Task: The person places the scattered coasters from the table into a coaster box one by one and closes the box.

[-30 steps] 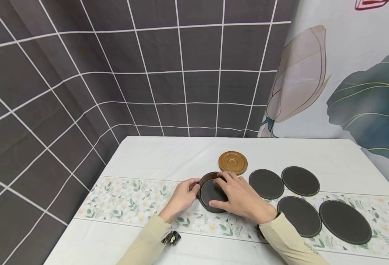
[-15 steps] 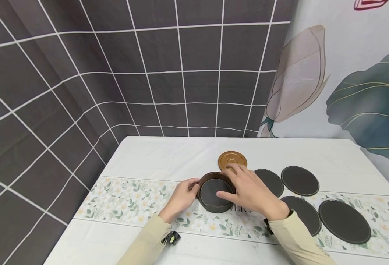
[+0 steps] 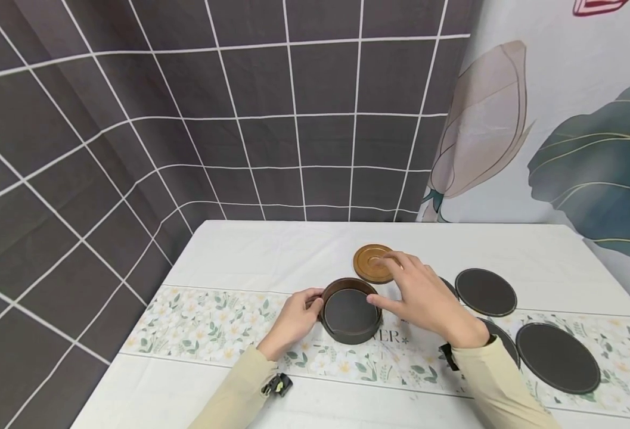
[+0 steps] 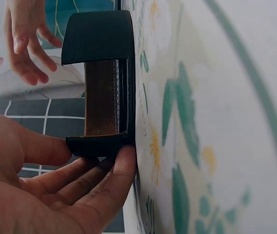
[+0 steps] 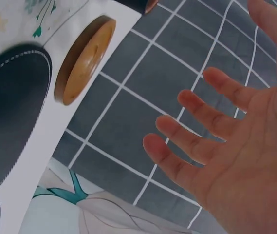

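A round dark leather coaster holder point(image 3: 325, 322) stands on the table with a black disc, a coaster point(image 3: 351, 311), lying flat inside. In the left wrist view its wall point(image 4: 99, 36) has a gap and a brown lining. My left hand point(image 3: 295, 319) holds the holder by its left side, thumb at the wall's edge and fingertips against the outside. My right hand point(image 3: 424, 301) hovers to the right of the holder, fingers spread and holding nothing. Just beyond its fingertips lies a round brown wooden lid point(image 3: 368, 262), partly covered by them in the head view.
Several black round coasters lie at the right, among them a far one point(image 3: 486, 292) and a near one point(image 3: 558, 357); my right hand and forearm partly hide others. A white cloth with a floral band point(image 3: 202, 325) covers the table. A dark grid-patterned curtain point(image 3: 325, 143) hangs behind.
My right hand has left the coaster in the holder and moved right and up, its fingers spreading. The left hand and the holder have stayed in place.
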`<action>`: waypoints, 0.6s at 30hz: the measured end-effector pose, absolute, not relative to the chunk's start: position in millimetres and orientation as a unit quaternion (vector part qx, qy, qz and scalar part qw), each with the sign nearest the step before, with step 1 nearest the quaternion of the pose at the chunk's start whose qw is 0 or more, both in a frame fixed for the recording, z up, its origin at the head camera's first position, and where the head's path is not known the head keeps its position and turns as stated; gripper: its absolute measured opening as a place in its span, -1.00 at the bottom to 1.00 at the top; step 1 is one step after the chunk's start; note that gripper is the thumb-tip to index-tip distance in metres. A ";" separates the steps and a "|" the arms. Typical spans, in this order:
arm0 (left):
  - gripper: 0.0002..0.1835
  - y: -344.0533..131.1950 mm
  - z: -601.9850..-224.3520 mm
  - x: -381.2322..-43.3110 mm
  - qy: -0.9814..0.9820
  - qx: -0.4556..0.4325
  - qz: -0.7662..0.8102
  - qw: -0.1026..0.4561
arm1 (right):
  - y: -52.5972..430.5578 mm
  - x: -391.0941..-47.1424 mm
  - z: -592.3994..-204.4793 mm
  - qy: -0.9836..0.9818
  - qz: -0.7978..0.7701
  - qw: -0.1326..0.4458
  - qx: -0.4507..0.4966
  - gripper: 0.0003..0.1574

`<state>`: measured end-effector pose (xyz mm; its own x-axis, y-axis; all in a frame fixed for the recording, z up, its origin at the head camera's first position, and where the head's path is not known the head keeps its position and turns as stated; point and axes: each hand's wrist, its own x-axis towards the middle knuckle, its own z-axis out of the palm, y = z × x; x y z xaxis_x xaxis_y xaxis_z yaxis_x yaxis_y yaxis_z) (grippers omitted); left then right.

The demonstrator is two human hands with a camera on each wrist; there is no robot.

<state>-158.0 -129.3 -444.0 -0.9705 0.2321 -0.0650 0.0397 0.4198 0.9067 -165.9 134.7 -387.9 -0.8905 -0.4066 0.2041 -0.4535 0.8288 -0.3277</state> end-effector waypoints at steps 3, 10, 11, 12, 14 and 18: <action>-0.64 -129.2 -444.2 -158.4 0.838 0.080 0.532 0.091 | 138.5 -167.6 -386.1 -0.954 0.189 0.066 0.224 -0.09; -0.65 -129.0 -444.8 -158.4 0.836 0.078 0.534 0.094 | 149.4 -170.0 -382.6 -0.955 0.188 0.071 0.216 -0.08; -0.65 -129.1 -444.8 -158.5 0.836 0.078 0.535 0.094 | 150.9 -170.5 -382.4 -0.956 0.186 0.073 0.214 -0.08; -0.65 -129.2 -445.0 -158.6 0.836 0.079 0.536 0.093 | 152.3 -171.1 -382.1 -0.957 0.184 0.074 0.213 -0.08; -0.65 -129.1 -445.1 -158.7 0.835 0.078 0.536 0.094 | 154.8 -172.1 -381.8 -0.958 0.182 0.076 0.209 -0.08; -0.65 -128.9 -445.1 -158.6 0.835 0.077 0.537 0.093 | 159.8 -173.5 -382.0 -0.959 0.185 0.074 0.204 -0.06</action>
